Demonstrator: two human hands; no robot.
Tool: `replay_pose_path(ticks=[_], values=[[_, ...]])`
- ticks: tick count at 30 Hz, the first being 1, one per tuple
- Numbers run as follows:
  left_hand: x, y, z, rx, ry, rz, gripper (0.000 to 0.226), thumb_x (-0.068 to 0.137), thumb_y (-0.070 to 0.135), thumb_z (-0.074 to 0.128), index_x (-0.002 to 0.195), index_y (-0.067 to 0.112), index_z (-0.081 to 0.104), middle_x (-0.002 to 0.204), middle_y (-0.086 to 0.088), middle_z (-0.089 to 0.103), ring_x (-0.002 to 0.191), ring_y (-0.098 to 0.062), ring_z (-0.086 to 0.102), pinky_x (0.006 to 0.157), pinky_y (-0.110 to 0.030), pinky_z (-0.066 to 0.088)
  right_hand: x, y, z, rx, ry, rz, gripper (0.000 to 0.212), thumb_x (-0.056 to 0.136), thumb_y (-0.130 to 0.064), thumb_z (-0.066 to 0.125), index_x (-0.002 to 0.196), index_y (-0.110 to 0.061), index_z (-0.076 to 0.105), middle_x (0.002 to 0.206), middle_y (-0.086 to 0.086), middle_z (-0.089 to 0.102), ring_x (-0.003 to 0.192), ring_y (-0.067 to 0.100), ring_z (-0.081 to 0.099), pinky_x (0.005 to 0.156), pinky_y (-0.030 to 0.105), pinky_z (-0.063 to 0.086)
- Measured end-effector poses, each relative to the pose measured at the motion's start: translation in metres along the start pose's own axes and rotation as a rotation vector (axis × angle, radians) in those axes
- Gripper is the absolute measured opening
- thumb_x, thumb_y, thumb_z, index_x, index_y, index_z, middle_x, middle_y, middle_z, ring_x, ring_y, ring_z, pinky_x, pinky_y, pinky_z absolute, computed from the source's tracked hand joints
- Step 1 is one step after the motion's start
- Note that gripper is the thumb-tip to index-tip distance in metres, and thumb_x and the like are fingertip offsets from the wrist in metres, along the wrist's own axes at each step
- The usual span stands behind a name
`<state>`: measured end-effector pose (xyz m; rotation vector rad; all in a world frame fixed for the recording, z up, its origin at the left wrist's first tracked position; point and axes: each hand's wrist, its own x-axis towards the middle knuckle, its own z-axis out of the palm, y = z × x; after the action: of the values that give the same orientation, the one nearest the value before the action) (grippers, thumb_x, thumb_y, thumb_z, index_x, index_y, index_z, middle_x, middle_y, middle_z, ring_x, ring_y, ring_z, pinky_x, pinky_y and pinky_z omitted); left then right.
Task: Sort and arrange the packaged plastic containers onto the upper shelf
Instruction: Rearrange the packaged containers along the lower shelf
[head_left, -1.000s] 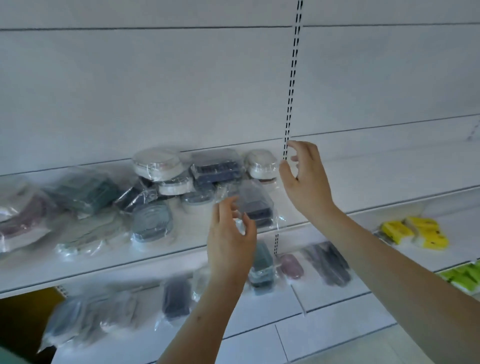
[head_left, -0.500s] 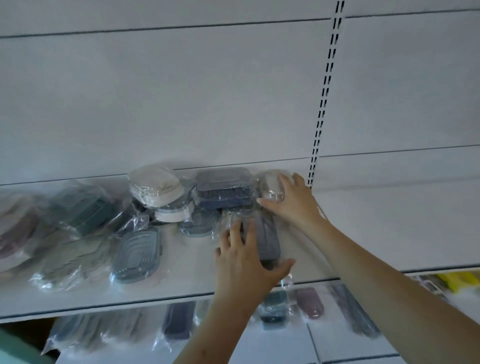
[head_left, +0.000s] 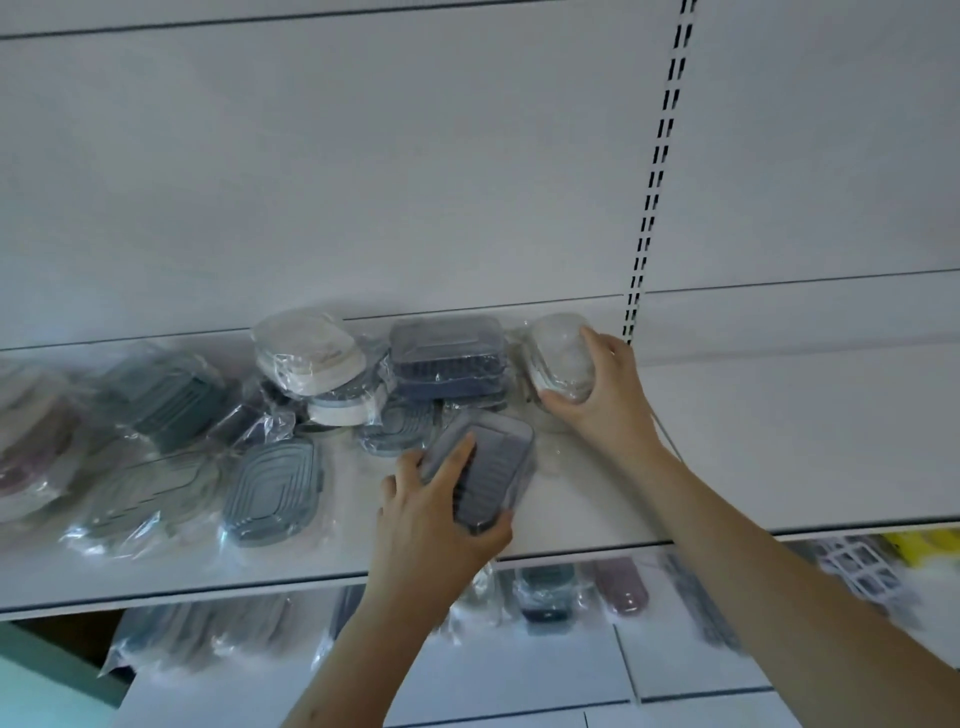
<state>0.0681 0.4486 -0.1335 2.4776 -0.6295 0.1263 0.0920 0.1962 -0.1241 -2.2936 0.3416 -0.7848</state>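
Several plastic containers wrapped in clear film lie in a loose pile on the white upper shelf (head_left: 597, 509). My left hand (head_left: 431, 514) grips a dark grey rectangular container (head_left: 488, 467) near the shelf's front, thumb at its near end and fingers over its lid. My right hand (head_left: 602, 395) holds a white oval container (head_left: 558, 353) standing at the back by the wall. Between them sits a blue-grey rectangular box (head_left: 447, 358). A cream oval container (head_left: 306, 348) tops the pile. A grey-blue ribbed lid container (head_left: 272, 491) lies flat to the left.
A slotted upright rail (head_left: 657, 171) runs down the back wall, right of my right hand. Green and pink packages (head_left: 156, 395) crowd the shelf's left part. The lower shelf (head_left: 519, 670) carries more wrapped items, a white lattice piece (head_left: 862, 566) and something yellow at far right.
The view tilted upward and closer. My right hand went from the rail to the white oval container and closed on it. My left hand took hold of the dark grey container.
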Motion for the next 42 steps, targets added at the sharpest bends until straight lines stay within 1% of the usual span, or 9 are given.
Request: replay_pose_path(ticks=[5,13,16,20,26,32,36,39,42], values=[[-0.012,-0.020,-0.003,-0.153,0.108,0.150,0.089,0.068,0.068,0.065,0.148,0.051,0.032,0.135,0.010,0.032,0.122,-0.011,0.038,0.095,-0.028,0.048,-0.025,-0.008,-0.024,0.001,0.058,-0.197,0.091,0.078,-0.035,0.085,0.153,-0.021,0.036,0.155,0.001,0.029,0.145,0.008,0.026,0.114,0.018,0.029],[-0.050,-0.053,-0.028,-0.275,0.207,0.305,0.086,0.070,0.055,0.074,0.148,0.042,0.042,0.140,0.014,0.033,0.130,-0.010,0.042,0.097,-0.023,0.050,-0.093,-0.056,-0.035,-0.023,0.111,-0.399,0.085,0.081,-0.044,0.075,0.152,-0.013,0.040,0.157,0.006,0.030,0.148,0.019,0.028,0.118,0.032,0.034],[-0.078,-0.077,-0.041,-0.280,0.230,0.329,0.085,0.071,0.051,0.074,0.149,0.037,0.043,0.143,0.009,0.034,0.131,-0.016,0.043,0.096,-0.027,0.052,-0.126,-0.076,-0.025,-0.009,0.104,-0.412,0.084,0.081,-0.040,0.077,0.151,-0.010,0.041,0.157,0.009,0.030,0.148,0.019,0.028,0.117,0.021,0.030],[-0.120,-0.120,-0.060,-0.304,0.287,0.283,0.084,0.070,0.047,0.075,0.148,0.031,0.047,0.144,0.005,0.035,0.132,-0.019,0.045,0.099,-0.035,0.052,-0.164,-0.095,-0.004,-0.031,0.069,-0.502,0.087,0.080,-0.034,0.083,0.150,-0.009,0.038,0.155,0.014,0.030,0.149,0.018,0.025,0.120,0.020,0.025],[-0.190,-0.203,-0.075,-0.231,0.286,0.200,0.089,0.069,0.048,0.079,0.149,0.035,0.042,0.148,0.003,0.032,0.133,-0.018,0.041,0.097,-0.033,0.053,-0.226,-0.124,0.047,0.032,-0.019,-0.522,0.084,0.083,-0.049,0.072,0.149,-0.010,0.038,0.158,0.009,0.028,0.148,0.020,0.028,0.119,0.032,0.031],[-0.248,-0.277,-0.060,-0.172,0.229,-0.003,0.096,0.067,0.035,0.091,0.150,0.032,0.043,0.147,0.009,0.029,0.133,0.004,0.032,0.096,-0.020,0.049,-0.270,-0.131,0.114,0.037,-0.171,-0.526,0.081,0.081,-0.049,0.073,0.147,-0.015,0.040,0.156,0.010,0.037,0.147,0.016,0.032,0.118,0.030,0.033],[-0.262,-0.310,-0.036,-0.169,0.182,-0.181,0.097,0.070,0.042,0.088,0.152,0.036,0.036,0.146,0.001,0.032,0.130,-0.013,0.038,0.092,-0.025,0.055,-0.278,-0.126,0.142,-0.009,-0.183,-0.521,0.079,0.083,-0.047,0.072,0.146,-0.013,0.038,0.156,0.015,0.036,0.148,0.022,0.031,0.119,0.030,0.032],[-0.258,-0.326,-0.014,-0.160,0.167,-0.285,0.093,0.072,0.046,0.085,0.151,0.036,0.037,0.144,-0.002,0.035,0.125,-0.022,0.043,0.092,-0.038,0.058,-0.279,-0.119,0.155,-0.031,-0.153,-0.549,0.079,0.083,-0.048,0.071,0.145,-0.010,0.039,0.153,0.018,0.037,0.148,0.018,0.029,0.119,0.027,0.031],[-0.238,-0.335,0.013,-0.154,0.119,-0.365,0.093,0.073,0.050,0.082,0.151,0.037,0.034,0.143,-0.005,0.035,0.123,-0.026,0.044,0.093,-0.047,0.056,-0.290,-0.101,0.170,-0.061,-0.196,-0.618,0.080,0.084,-0.052,0.072,0.146,-0.014,0.039,0.148,0.018,0.040,0.140,0.026,0.041,0.114,0.024,0.037]])
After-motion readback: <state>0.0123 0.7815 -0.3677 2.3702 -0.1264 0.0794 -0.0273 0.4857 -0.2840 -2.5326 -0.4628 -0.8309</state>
